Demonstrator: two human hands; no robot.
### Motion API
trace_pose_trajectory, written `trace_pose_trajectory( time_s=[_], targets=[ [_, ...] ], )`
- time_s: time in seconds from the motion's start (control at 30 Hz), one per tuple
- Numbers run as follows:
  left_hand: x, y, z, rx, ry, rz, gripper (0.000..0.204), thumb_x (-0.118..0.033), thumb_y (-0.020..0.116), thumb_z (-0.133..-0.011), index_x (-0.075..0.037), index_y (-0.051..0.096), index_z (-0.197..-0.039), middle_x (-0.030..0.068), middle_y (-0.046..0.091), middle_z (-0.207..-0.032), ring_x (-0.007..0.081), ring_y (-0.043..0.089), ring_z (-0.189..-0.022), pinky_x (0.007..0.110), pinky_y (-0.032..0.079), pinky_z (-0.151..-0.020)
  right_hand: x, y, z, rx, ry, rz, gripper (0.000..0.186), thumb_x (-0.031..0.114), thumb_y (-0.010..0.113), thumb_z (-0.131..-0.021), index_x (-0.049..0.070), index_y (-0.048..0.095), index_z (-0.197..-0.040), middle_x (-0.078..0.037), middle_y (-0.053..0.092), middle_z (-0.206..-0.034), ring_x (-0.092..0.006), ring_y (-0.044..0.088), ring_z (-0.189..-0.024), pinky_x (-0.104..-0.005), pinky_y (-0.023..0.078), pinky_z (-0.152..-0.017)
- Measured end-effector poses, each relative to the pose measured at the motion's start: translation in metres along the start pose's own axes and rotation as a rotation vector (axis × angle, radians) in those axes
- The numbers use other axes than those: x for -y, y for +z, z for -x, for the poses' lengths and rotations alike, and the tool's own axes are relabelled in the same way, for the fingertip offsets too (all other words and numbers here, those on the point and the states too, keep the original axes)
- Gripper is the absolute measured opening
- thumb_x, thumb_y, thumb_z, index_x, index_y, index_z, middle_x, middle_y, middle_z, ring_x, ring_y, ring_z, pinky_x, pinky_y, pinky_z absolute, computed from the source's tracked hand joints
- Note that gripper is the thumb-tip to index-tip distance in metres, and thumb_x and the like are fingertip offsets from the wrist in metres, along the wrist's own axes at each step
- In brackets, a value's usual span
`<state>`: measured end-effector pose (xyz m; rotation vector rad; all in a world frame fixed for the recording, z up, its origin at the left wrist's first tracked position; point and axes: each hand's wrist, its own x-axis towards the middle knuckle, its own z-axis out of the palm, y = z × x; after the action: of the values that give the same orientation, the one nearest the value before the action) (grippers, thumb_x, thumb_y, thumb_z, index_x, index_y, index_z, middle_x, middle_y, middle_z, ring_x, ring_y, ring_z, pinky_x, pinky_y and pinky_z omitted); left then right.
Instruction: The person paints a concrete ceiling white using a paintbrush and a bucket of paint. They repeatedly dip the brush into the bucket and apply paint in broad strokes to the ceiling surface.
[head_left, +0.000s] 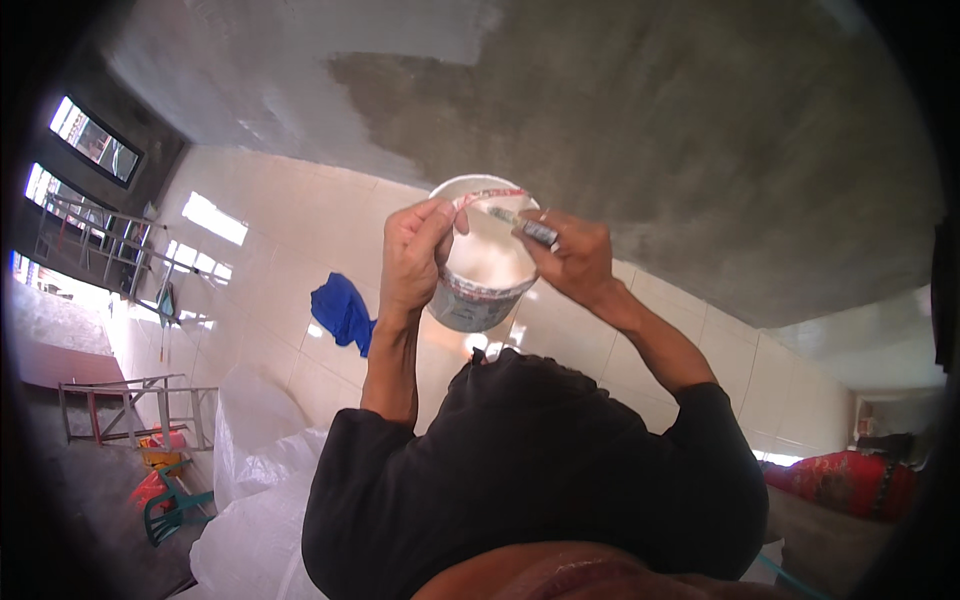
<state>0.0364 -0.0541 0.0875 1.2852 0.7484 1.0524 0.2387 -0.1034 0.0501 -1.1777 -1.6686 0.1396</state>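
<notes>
Before my chest is a round paint bucket (478,307) with a printed side, and whitish paint (490,262) shows inside it. My left hand (416,240) is at the bucket's left rim, its thumb and fingers pinched on one end of a narrow pink-and-white strip (488,193) that crosses above the opening. Over the right side of the opening, my right hand (573,250) is closed around a short tool (540,233) with a grey, smeared body and a pale end pointing left. Its exact kind is unclear. What holds up the bucket is hidden.
A wall (600,130), part pale and part darker grey, rises ahead. On the tiled floor (270,240) lies a blue cloth (342,312). Metal frames (130,245), a green chair (175,508) and clear plastic sheeting (260,500) are at the left. A red object (840,482) lies far right.
</notes>
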Motion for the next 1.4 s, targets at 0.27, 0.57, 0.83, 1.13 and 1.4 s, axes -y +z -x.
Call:
trace_pose_trajectory(
  time_s=[0.27, 0.57, 0.83, 1.13, 1.4],
  targets=[
    [0.002, -0.001, -0.005, 0.042, 0.031, 0.001, 0.031, -0.022, 0.048, -0.097, 0.0, 0.058, -0.076, -0.0093, 0.031, -0.05, 0.0016, 0.021, -0.043, 0.023, 0.015, -0.041, 0.012, -0.015, -0.003, 0.144, 0.678, -0.598, 0.021, 0.011, 0.075, -0.079, -0.006, 0.07, -0.09, -0.009, 0.07, -0.071, -0.0095, 0.062, -0.058, -0.0239, 0.048, -0.052],
    [0.002, -0.004, -0.005, -0.003, -0.064, 0.05, 0.03, -0.019, 0.049, -0.096, 0.001, 0.06, -0.076, -0.0097, 0.031, -0.05, 0.001, 0.021, -0.044, 0.023, 0.014, -0.043, 0.001, -0.002, 0.005, 0.039, 0.412, -0.413, 0.016, 0.003, 0.074, -0.078, -0.004, 0.069, -0.092, -0.008, 0.069, -0.075, -0.0098, 0.062, -0.058, -0.0243, 0.048, -0.052],
    [0.006, -0.01, -0.011, 0.025, -0.089, 0.046, 0.03, -0.019, 0.049, -0.096, 0.0, 0.06, -0.076, -0.0099, 0.031, -0.05, 0.001, 0.02, -0.044, 0.023, 0.015, -0.043, -0.004, 0.003, 0.008, -0.023, -0.044, 0.122, 0.017, 0.0, 0.075, -0.075, -0.001, 0.07, -0.092, -0.014, 0.07, -0.079, -0.013, 0.066, -0.064, -0.0252, 0.049, -0.054],
    [0.012, -0.02, -0.02, 0.085, -0.063, -0.032, 0.031, -0.023, 0.049, -0.097, -0.004, 0.059, -0.075, -0.0093, 0.033, -0.049, 0.0015, 0.025, -0.043, 0.023, 0.016, -0.041, 0.023, 0.005, 0.002, 0.024, 0.715, -0.565, 0.011, 0.004, 0.073, -0.081, -0.004, 0.069, -0.088, -0.004, 0.067, -0.073, -0.0075, 0.058, -0.06, -0.0225, 0.047, -0.052],
    [0.027, -0.03, -0.026, 0.113, -0.075, 0.025, 0.031, -0.022, 0.049, -0.096, -0.004, 0.059, -0.074, -0.0089, 0.034, -0.049, 0.0017, 0.025, -0.042, 0.023, 0.016, -0.04, -0.006, 0.027, 0.002, 0.032, 0.636, -0.444, 0.014, 0.008, 0.073, -0.082, -0.005, 0.069, -0.086, -0.005, 0.066, -0.069, -0.0082, 0.06, -0.06, -0.0236, 0.047, -0.053]
  ],
)
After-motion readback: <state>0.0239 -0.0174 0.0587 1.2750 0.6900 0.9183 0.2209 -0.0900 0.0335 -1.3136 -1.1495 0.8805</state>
